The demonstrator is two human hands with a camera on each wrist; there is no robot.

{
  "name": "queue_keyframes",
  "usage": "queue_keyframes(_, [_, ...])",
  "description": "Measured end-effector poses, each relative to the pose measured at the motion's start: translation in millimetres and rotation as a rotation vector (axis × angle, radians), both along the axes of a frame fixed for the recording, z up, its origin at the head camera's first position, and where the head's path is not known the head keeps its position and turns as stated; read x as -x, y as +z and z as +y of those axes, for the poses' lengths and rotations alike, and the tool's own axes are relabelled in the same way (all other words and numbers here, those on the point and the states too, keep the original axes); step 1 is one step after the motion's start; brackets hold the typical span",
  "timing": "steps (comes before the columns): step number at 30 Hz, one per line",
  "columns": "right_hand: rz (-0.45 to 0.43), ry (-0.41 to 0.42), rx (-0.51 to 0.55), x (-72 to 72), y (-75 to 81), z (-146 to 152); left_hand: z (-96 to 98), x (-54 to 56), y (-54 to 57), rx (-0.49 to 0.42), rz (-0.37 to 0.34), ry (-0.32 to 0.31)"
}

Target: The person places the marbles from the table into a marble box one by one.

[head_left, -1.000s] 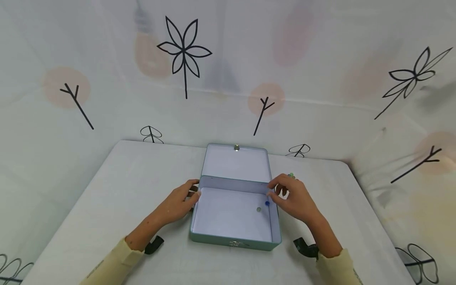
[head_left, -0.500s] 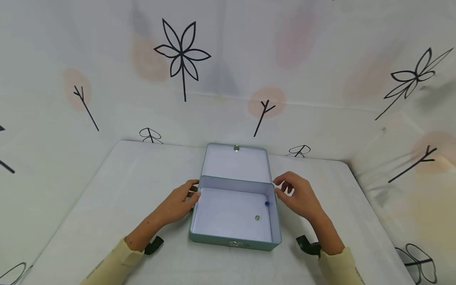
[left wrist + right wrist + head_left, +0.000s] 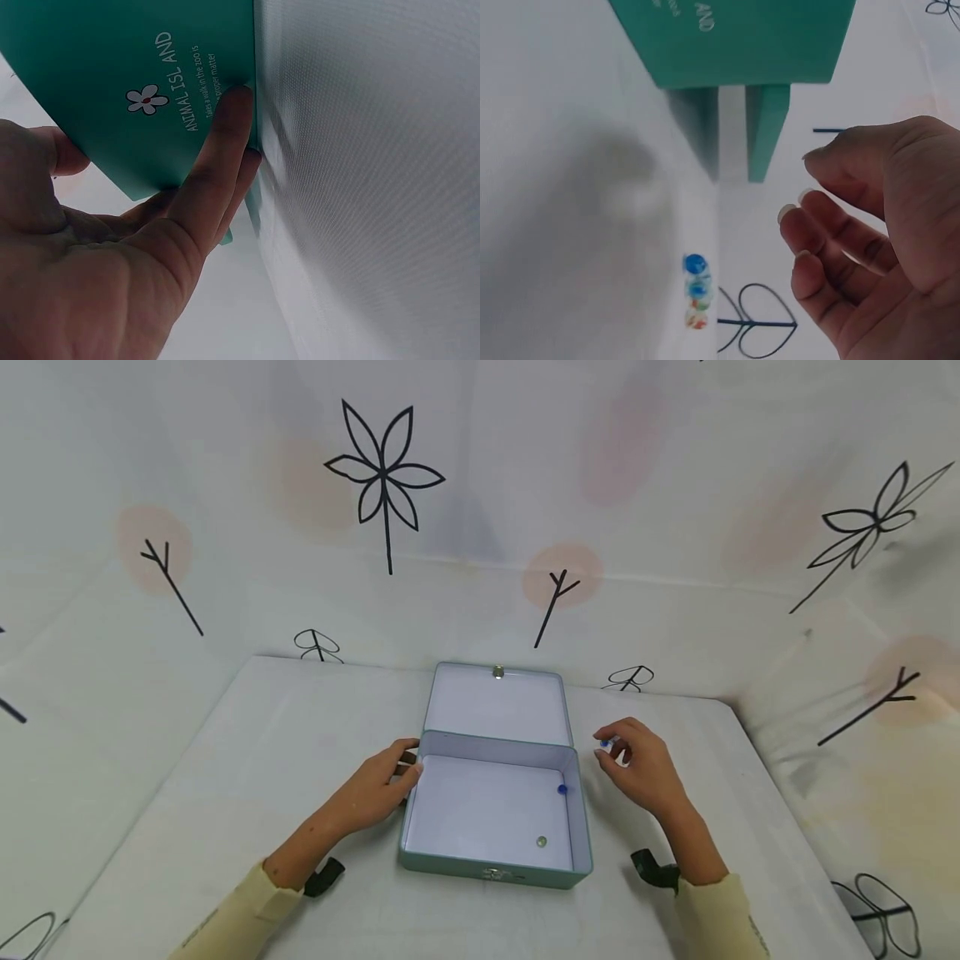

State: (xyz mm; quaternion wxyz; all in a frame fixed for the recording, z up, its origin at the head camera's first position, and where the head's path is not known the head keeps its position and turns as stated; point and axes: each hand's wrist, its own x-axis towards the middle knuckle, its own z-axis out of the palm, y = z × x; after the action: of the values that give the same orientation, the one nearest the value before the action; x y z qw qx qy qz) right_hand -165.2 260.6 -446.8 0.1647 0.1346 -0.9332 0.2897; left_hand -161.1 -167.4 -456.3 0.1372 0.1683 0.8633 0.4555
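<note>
A green tin box [image 3: 495, 864] stands with its lid [image 3: 498, 702] laid back. Inside it are a blue marble [image 3: 562, 789] by the right wall and a pale greenish marble [image 3: 542, 842] near the front. My left hand [image 3: 378, 789] rests against the box's left side; the left wrist view has its fingers [image 3: 206, 187] extended along the printed wall, thumb at the rim. To the right of the box, my right hand [image 3: 637, 764] is in the air, fingers loosely curled, nothing visible in it. Several coloured marbles [image 3: 697, 292] lie on the table beyond it.
A white-covered table [image 3: 315, 710] carries the box. Behind and beside it hangs a white cloth [image 3: 465, 602] printed with flowers and twigs. Dark straps [image 3: 654, 870] sit at both wrists. The lid lies towards the table's back edge.
My right hand has moved from above the box's right wall out to the right. The pale marble has rolled towards the front of the box. My left hand has stayed put.
</note>
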Motion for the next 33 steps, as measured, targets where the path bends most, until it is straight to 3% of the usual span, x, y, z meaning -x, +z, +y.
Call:
queue_keyframes(9, [0.001, -0.087, 0.014, 5.2, -12.9, 15.6, 0.1, -1.2, -1.4, -0.001, -0.005, 0.0])
queue_keyframes(17, [-0.071, -0.189, -0.005, 11.5, -24.2, 32.5, 0.2, -2.5, -2.3, 0.002, -0.008, 0.005])
queue_keyframes(33, [-0.167, -0.246, 0.001, 27.8, -46.1, 46.8, 1.3, -3.8, -5.7, 0.009, 0.009, 0.011])
